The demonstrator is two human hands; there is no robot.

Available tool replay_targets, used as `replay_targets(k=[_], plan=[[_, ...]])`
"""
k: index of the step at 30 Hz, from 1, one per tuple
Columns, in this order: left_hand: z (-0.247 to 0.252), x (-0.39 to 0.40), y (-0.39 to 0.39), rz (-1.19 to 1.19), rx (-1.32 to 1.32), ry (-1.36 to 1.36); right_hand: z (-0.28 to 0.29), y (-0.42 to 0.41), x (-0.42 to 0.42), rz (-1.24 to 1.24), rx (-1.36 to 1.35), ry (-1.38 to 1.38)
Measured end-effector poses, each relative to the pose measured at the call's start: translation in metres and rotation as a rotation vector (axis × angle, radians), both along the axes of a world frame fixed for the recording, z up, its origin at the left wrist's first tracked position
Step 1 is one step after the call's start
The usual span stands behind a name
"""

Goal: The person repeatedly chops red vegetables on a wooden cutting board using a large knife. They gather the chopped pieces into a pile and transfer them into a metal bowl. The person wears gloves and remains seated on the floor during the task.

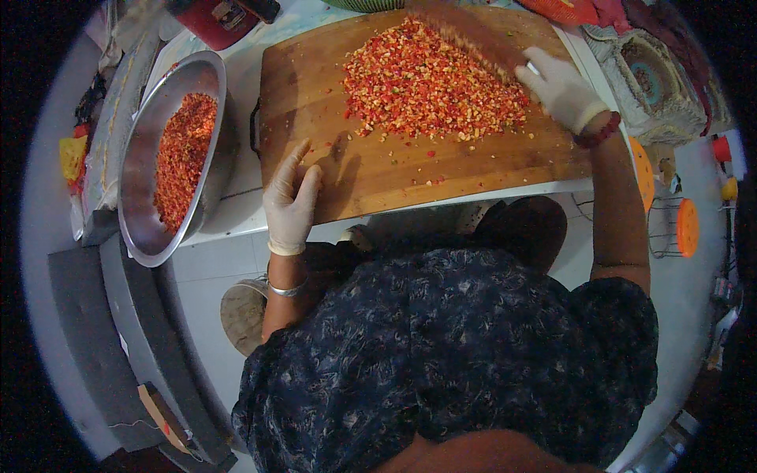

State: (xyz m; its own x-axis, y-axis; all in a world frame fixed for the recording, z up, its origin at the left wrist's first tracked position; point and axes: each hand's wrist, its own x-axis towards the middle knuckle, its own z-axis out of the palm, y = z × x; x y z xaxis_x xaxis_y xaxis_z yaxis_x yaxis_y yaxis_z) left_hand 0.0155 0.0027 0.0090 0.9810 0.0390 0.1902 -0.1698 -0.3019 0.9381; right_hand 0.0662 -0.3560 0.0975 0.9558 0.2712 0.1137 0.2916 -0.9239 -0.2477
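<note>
A wide heap of chopped red chili (pixel 426 88), mixed with pale bits, covers the upper middle of a wooden cutting board (pixel 307 100). My right hand (pixel 559 86), in a thin pale glove, grips the light handle of a knife (pixel 467 38). Its broad blade is blurred and lies along the heap's far right side, with chopped bits clinging along it. My left hand (pixel 293 192), gloved too, rests at the board's near left corner. Thumb and forefinger are spread there, and it holds nothing.
Left of the board, a tilted-looking steel basin (pixel 216 177) holds finely chopped red chili (pixel 189 154). A red container (pixel 216 23) stands at the far left. Beyond the board's right side sits a dusty, pale box-like object (pixel 656 77). Orange-topped stools (pixel 686 227) are at the right.
</note>
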Motion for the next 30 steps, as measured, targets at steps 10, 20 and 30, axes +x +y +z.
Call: replay_targets(k=[10,20,30], plan=[[-0.003,0.001,0.001,0.014,0.031,-0.031,-0.026,-0.008,0.004,-0.026,0.093,0.039],[-0.005,0.002,0.001,0.015,0.052,-0.056,-0.027,0.004,-0.001,-0.112,0.023,0.106],[0.0,0.001,-0.001,0.002,0.008,0.004,-0.035,0.0,0.001,-0.133,0.069,0.055]])
